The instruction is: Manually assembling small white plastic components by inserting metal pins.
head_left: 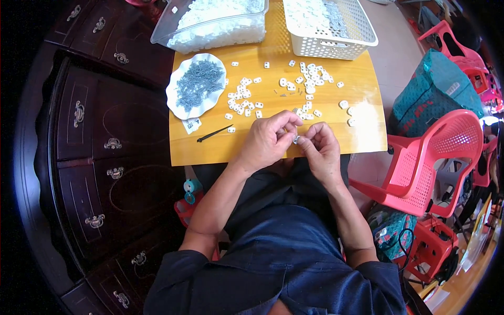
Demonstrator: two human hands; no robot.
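Note:
My right hand (321, 149) pinches a small white plastic piece (296, 140) between thumb and fingers, above the near edge of the table. Close beside it, my left hand (270, 137) is closed, thumb against fingers; whatever it holds is hidden. Just past my hands lie loose white two-holed plastic pieces (310, 81), with another cluster (241, 94) farther left. A few thin grey metal pins (283, 95) lie between these groups. Many more grey pins or screws (198, 83) fill a white wavy-rimmed plate (174, 97) at the left. Near my left hand rests a thin black stick-like tool (214, 133).
At the table's far side stand a clear bin (210, 38) of white pieces and a white perforated basket (331, 48). Dark drawers (105, 121) flank the left. A pink chair (420, 157) and a teal bag (428, 86) are at the right.

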